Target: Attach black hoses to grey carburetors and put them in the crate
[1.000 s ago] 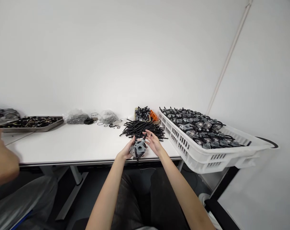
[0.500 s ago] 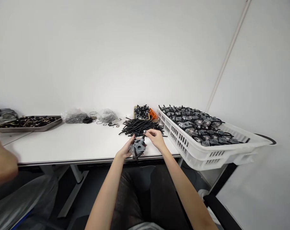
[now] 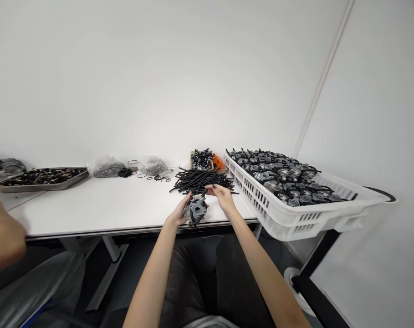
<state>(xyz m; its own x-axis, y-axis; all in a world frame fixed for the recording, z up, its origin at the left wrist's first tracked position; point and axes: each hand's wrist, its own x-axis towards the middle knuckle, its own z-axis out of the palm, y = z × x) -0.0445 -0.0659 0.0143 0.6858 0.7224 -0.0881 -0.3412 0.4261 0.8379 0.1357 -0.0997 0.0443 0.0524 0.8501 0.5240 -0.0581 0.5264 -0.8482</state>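
— Right hand has drawn in since the earlier frame, from a wide spread over the white table (image 3: pixel 125 214) to the top of the carburettor (image 3: pixel 197 210); left hand (image 3: pixel 180 212) shows little shift

— Where does the unit lie, relative to the pile of black hoses (image 3: pixel 201 181)?

— Just in front of the pile, held over the table's front edge and not resting in the pile. A short black hose (image 3: pixel 196 222) shows under its body

— State of the hands?

— Apart, one on either side of the unit. Left hand is clamped round the carburettor's body. Right hand is loosely open, its fingertips (image 3: pixel 208 187) at the upper stem; whether they touch cannot be told at this size

— Step in hand, in your judgement?

— Apparently close handling of one carburettor at its upper stem. The next move appears to call for a firm pinch by the right fingers, with the left hand steadying the body

— Surroundings?

— Right of the pile, a white slotted crate (image 3: pixel 261 209) full of carburettors (image 3: pixel 282 175). Behind the pile, a box of small parts (image 3: pixel 201 160). Well left of it, plastic bags (image 3: pixel 107 169) and a metal tray (image 3: pixel 43 183). Farther left, at the frame edge, another person's hand (image 3: pixel 2 228)
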